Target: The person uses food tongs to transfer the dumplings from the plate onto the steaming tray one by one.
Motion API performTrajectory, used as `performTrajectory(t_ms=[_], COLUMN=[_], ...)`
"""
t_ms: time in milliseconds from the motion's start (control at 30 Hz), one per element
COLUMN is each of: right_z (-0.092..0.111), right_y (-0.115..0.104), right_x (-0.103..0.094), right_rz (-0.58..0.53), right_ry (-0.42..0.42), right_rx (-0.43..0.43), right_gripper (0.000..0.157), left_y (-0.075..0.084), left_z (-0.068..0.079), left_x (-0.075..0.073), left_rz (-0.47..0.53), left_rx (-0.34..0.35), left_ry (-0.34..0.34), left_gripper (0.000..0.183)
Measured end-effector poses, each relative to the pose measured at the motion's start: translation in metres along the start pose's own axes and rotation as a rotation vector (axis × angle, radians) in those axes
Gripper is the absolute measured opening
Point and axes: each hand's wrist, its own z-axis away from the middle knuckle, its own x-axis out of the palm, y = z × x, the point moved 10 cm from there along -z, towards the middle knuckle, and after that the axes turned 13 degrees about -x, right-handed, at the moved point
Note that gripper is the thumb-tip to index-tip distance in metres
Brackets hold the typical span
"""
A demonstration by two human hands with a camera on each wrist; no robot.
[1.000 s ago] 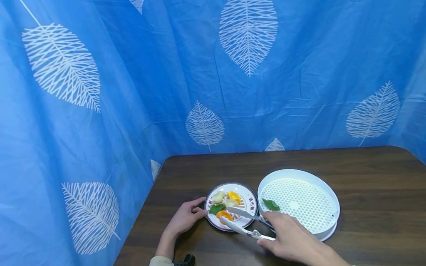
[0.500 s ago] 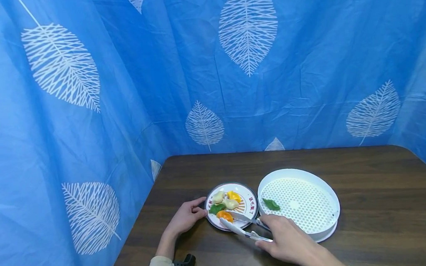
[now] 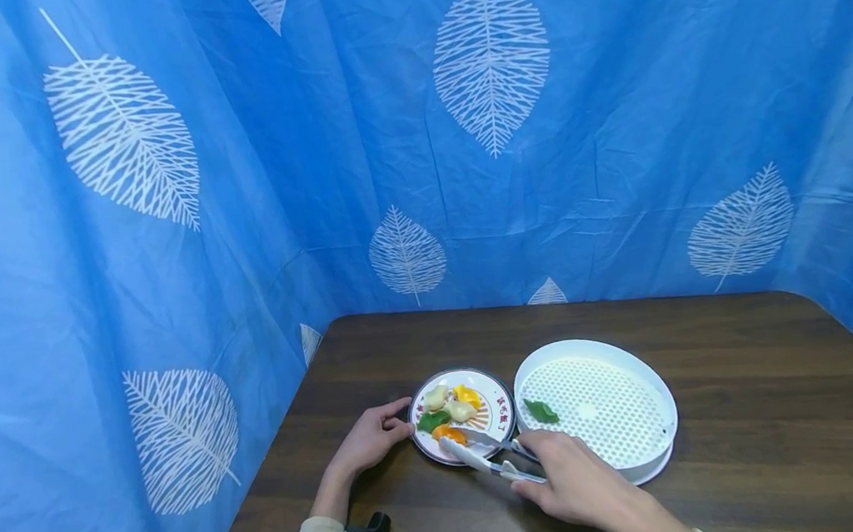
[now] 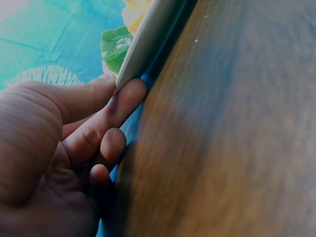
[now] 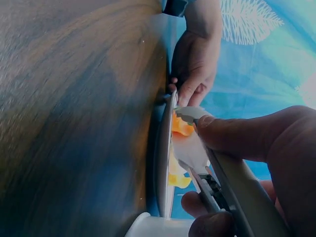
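Note:
My left hand (image 3: 368, 437) pinches the left rim of a round white plate (image 3: 488, 391) with a dark edge; in the left wrist view the thumb lies above the rim and a finger beneath. Several dumplings sit on the plate: an orange one (image 3: 447, 434), a green one (image 3: 433, 420), a yellow one (image 3: 468, 395) and pale ones (image 3: 461, 410). White-tipped tongs (image 3: 475, 460) are gripped in my right hand (image 3: 582, 475). Their two tips are spread at either side of the orange dumpling, low over the plate.
Right of the plate stands a white round steamer tray (image 3: 602, 394) with a perforated floor, and another green dumpling (image 3: 541, 411) lies inside it. Both stand on a dark wooden table (image 3: 768, 406). A blue leaf-print curtain (image 3: 595, 119) hangs behind and at the left.
The tongs have come down and toward the front, from over the pale dumpling to the orange one, their tips drawing a little closer together. The left hand keeps its hold on the plate.

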Motion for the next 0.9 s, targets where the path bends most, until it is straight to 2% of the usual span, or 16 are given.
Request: performTrajectory(t_ms=[233,500,767,900], right_z=[0.002,0.011,0.02,0.024], right_y=[0.003,0.0,0.011,0.016], right_x=[-0.001,-0.016,-0.032,-0.042], right_rz=[0.015,0.074,0.059,0.082], right_ry=[-0.01,0.075,0.039,0.047], right_rx=[0.005,-0.051,0.08,0.095], right_gripper=[0.032,0.034,0.047,0.048], left_y=[0.0,-0.001,-0.001,0.0], left_z=[-0.001,0.0,-0.001,-0.001], left_x=[0.0,0.001,0.0,0.0], left_rz=[0.003,0.006,0.003,0.008], left_rx=[0.0,-0.011,-0.005,0.004], left_ry=[0.001,0.002,-0.002,-0.009], left_gripper=[0.058,0.057,0.057,0.057])
